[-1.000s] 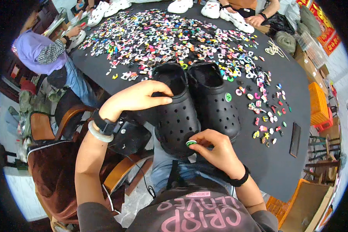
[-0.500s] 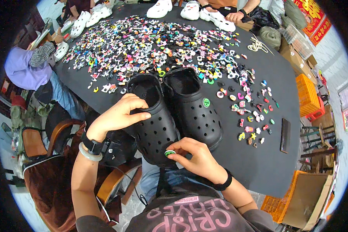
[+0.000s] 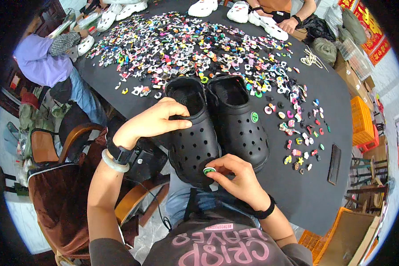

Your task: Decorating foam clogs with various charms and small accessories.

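A black clog (image 3: 191, 148) with rows of holes lies at the near table edge, toe toward me. My left hand (image 3: 157, 122) is closed on its opening rim, thumb on top and the fingers partly hidden inside. Between thumb and fingertips, my right hand (image 3: 238, 176) pinches a round green shoe charm (image 3: 208, 170) with a pale rim, close over the clog's toe. Whether the charm touches a hole I cannot tell. A second black clog (image 3: 243, 135) rests alongside to the right, with a round green charm (image 3: 254, 117) fixed in it.
A wide heap of colourful shoe charms (image 3: 186, 48) covers the far table, with smaller loose charms (image 3: 299, 142) to the right. A dark flat bar (image 3: 334, 164) lies near the right edge. White clogs (image 3: 268, 24) and other people's hands (image 3: 289, 24) are at the far side.
The whole scene has shifted slightly rightward in view. My left hand keeps its grip on the clog, and the right still pinches the green charm, now tilted differently at the toe.
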Demonstrator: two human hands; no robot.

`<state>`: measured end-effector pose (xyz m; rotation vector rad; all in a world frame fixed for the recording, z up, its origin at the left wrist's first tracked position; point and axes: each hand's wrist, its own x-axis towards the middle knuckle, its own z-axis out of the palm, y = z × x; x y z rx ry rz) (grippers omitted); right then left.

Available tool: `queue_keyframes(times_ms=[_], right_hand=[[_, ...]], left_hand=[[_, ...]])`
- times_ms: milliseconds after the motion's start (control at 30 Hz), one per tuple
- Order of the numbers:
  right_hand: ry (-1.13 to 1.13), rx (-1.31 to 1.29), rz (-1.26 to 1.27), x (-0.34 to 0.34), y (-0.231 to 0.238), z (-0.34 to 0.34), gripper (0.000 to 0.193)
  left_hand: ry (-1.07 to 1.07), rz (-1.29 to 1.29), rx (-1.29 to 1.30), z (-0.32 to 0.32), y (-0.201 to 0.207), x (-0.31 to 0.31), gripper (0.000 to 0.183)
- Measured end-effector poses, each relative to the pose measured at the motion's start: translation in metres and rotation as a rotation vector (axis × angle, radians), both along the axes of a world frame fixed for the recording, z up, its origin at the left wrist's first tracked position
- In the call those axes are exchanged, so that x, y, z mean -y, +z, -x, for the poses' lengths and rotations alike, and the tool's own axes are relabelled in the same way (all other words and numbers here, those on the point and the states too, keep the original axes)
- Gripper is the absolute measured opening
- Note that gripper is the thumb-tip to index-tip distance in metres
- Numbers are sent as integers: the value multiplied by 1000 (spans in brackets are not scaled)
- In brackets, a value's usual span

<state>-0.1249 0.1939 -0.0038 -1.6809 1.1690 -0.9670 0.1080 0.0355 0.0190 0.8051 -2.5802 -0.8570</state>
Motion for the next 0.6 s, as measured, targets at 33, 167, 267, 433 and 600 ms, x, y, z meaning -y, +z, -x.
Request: queue_keyframes(times_ms=[33, 167, 267, 433, 600], right_hand=[[0, 5, 18, 0, 0, 0, 15], [-7, -12, 27, 1, 2, -3, 14], [15, -36, 56, 5, 7, -8, 14], [23, -283, 298, 26, 20, -23, 14], [-39, -456, 376, 64, 21, -49, 12]], left_hand=[[5, -7, 6, 0, -1, 0, 22], [0, -5, -1, 1, 0, 0, 24], [8, -20, 47, 2, 3, 0, 25], [-26, -103, 65, 4, 7, 5, 29], [-88, -173, 54, 6, 7, 13, 29]])
